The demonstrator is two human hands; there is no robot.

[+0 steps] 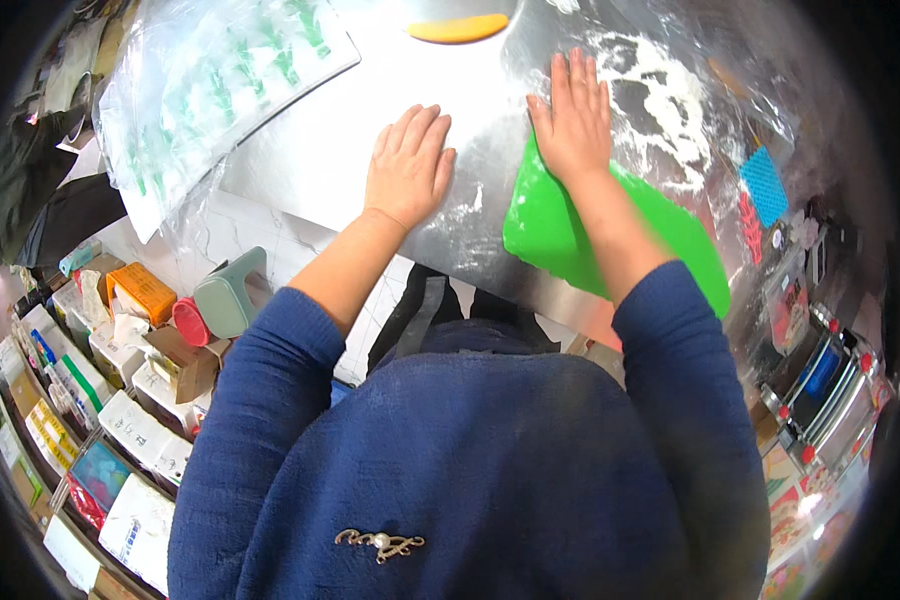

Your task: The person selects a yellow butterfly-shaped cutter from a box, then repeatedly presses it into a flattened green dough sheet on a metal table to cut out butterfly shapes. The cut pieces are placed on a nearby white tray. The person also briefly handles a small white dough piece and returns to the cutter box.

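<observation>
My left hand [411, 166] lies flat, palm down, on the metal tabletop [450, 240], with nothing in it. To the right, my right hand [576, 124] is also palm down, its fingers nearly together, just beyond the upper edge of a bright green sheet [547, 225]. That sheet looks soft and rolled flat, and my right forearm passes over it. White powder [664, 112] is smeared on the table to the right of my right hand. A curved yellow-orange piece [457, 29] lies near the far edge of the view, beyond both hands.
A plastic-covered white board [232, 97] with green shapes is at the upper left. A blue textured piece [763, 186] and a red piece [750, 227] lie on the right. Shelves with white boxes [142, 431] and an orange basket [141, 292] stand at lower left.
</observation>
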